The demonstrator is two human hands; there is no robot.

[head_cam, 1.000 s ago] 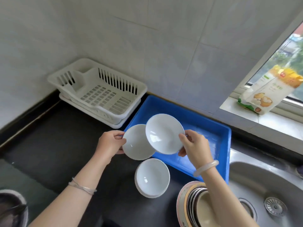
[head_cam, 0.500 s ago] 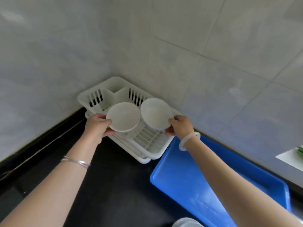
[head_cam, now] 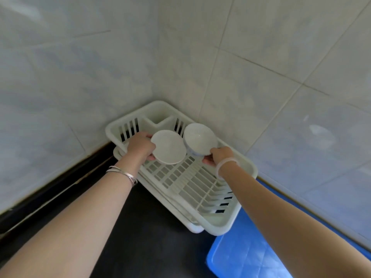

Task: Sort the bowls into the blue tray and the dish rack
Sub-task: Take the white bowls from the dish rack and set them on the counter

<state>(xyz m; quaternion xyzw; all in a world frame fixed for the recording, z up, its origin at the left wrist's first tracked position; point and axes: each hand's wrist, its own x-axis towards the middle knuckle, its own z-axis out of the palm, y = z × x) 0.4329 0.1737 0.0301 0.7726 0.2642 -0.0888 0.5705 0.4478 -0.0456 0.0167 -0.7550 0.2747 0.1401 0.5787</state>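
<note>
Head cam: two small round white ceramic bowls are up over the white slatted plastic dish rack [head_cam: 210,189]. Left hand [head_cam: 140,146] pinches the rim of the left white bowl [head_cam: 168,147], fingers closed on its near-left edge; bowl's tilted so the pale inside faces the cam, looks shallow w/ a smooth matte face. Right hand [head_cam: 218,155] grips the right white bowl [head_cam: 199,139] by its lower rim, thumb and fingers closed on it; this one's tipped too, deeper inside showing, w/ a hint of bluish shade on the outer wall. The two bowls sit just beside each other, rims close, can't tell if they touch. Both over the far half of the rack, near the slotted back wall; can't tell whether either rests on the rack floor.

Around them: rack sits in the corner of grey-white tiled walls [head_cam: 261,57], on a black countertop [head_cam: 152,233], w/ a drip tray peeking out underneath. Square-edged blue plastic tray [head_cam: 245,257] lies at lower right, its corner just beside the rack's near corner, partly hidden by the right forearm. Thin silver bangles [head_cam: 122,174] on the left wrist, a pale translucent bangle [head_cam: 225,164] on the right. Forearms cover the rack's left edge and part of its right rim.
</note>
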